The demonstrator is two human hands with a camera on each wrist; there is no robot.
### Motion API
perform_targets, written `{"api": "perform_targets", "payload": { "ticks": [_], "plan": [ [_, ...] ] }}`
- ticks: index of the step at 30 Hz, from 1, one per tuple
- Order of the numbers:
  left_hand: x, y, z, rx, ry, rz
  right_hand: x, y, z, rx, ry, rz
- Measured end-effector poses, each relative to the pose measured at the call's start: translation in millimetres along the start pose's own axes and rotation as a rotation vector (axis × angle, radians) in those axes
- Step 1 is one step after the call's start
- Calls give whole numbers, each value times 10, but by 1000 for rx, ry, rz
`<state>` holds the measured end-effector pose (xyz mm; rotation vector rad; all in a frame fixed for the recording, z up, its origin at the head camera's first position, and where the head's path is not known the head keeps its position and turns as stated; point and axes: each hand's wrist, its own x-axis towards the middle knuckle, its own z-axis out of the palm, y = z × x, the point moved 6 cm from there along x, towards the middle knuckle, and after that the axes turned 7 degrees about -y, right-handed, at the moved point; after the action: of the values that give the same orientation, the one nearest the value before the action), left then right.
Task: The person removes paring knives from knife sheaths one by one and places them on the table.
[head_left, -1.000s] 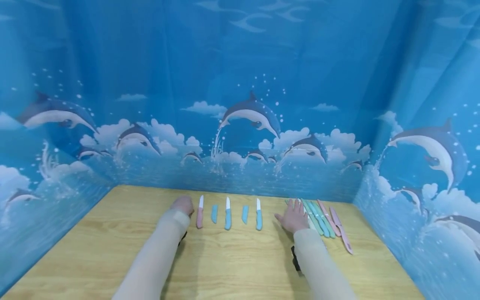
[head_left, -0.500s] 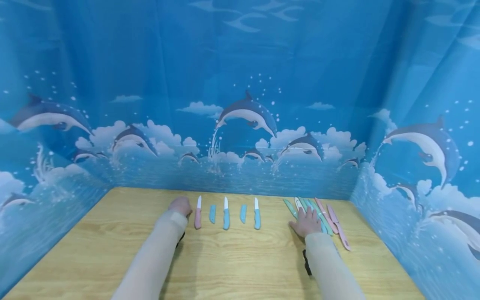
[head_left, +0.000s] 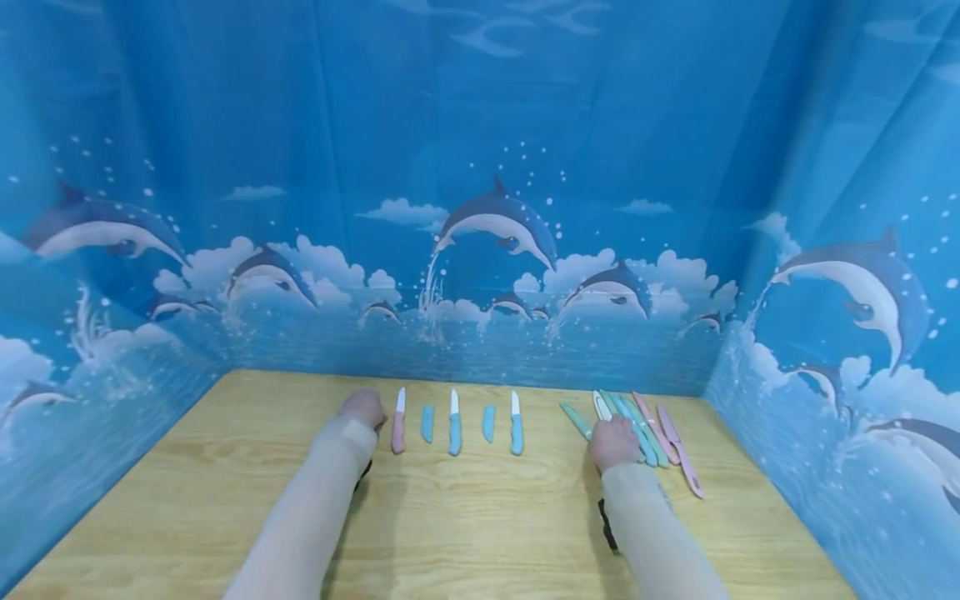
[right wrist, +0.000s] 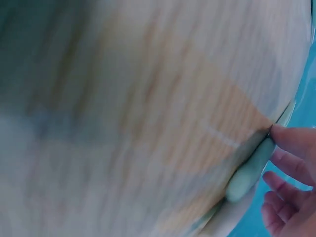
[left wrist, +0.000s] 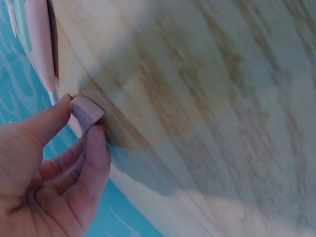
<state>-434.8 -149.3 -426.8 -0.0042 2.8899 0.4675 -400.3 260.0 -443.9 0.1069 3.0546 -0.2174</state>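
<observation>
My left hand point(head_left: 364, 408) pinches a small pink blade sheath point(left wrist: 88, 111) between thumb and fingers, low over the table's left-middle part. Just right of it lies a pink-handled knife point(head_left: 398, 432) with a white blade. Two blue-handled knives, one in the middle point(head_left: 454, 433) and one further right point(head_left: 517, 433), each have a blue sheath to their left, the first sheath point(head_left: 427, 423) and the second point(head_left: 489, 423). My right hand point(head_left: 617, 442) is at the right-hand group, thumb and forefinger pinching a green knife point(right wrist: 252, 170), partly hidden in the head view.
Right of my right hand lie several green, blue and pink knives, among them a pink one point(head_left: 681, 454) lying aslant at the far right. A white blade point(head_left: 602, 407) shows behind the hand. The wooden table point(head_left: 480, 525) is bounded by a blue dolphin curtain point(head_left: 480, 350).
My right hand has moved right over the knife group, then curled its spread fingers down onto a green knife. My left hand stays in place with the pink sheath.
</observation>
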Motion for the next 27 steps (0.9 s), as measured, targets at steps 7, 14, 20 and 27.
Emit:
{"api": "perform_targets", "payload": {
  "ticks": [7, 14, 20, 27],
  "plan": [
    [31, -4, 33, -7, -15, -14, 14, 5, -17, -12, -57, 42],
    [-1, 19, 31, -29, -26, -40, 8, 20, -32, 26, -79, 52],
    [-45, 42, 1, -34, -37, -22, 19, 48, -37, 135, -98, 65],
    [-73, -82, -115, -58, 52, -67, -22, -10, -119, 307, -123, 41]
  ]
}}
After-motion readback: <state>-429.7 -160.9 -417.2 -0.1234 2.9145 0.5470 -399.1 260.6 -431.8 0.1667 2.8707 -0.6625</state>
